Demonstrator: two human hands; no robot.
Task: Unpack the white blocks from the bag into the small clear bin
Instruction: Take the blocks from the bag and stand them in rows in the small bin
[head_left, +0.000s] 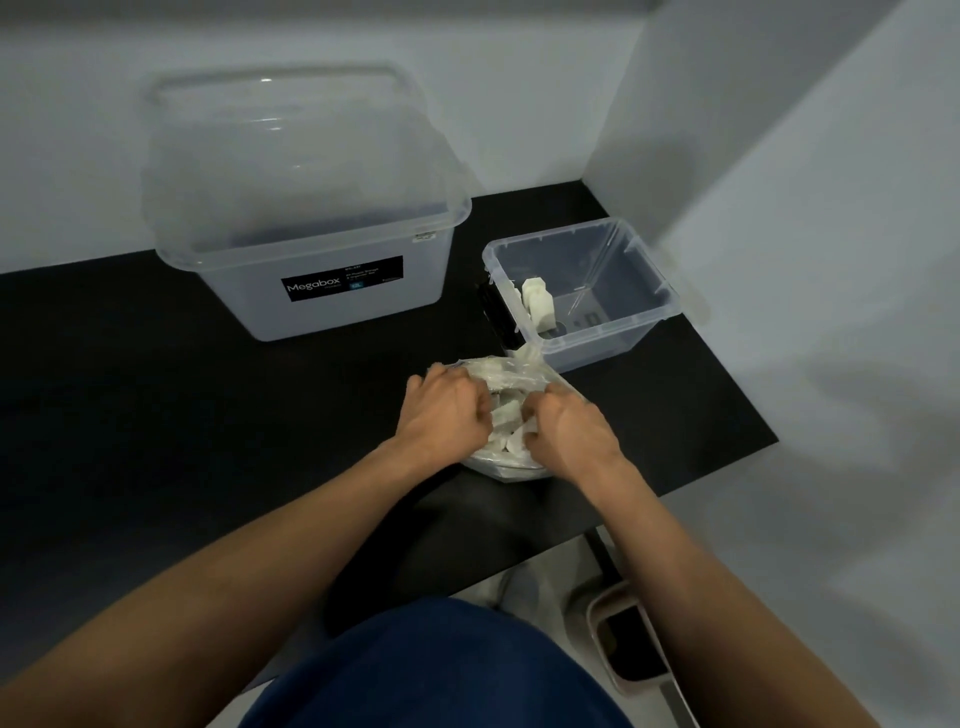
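- Centre frame, black table: left hand grips the clear plastic bag at its rim; right hand curled inside it, on block or plastic, can't tell.
- Best: keep the mouth wide, pinch one block free of the film.
- White blocks: small, chunky, jumbled in the bag.
- Farther right: small clear bin, a few blocks in it.

both hands grip the bag of white blocks beside the small clear bin.

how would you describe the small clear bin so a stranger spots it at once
Start at the black table and its big Megabox-labelled tub. Right of it sits the small clear bin: much lower, with white blocks inside.
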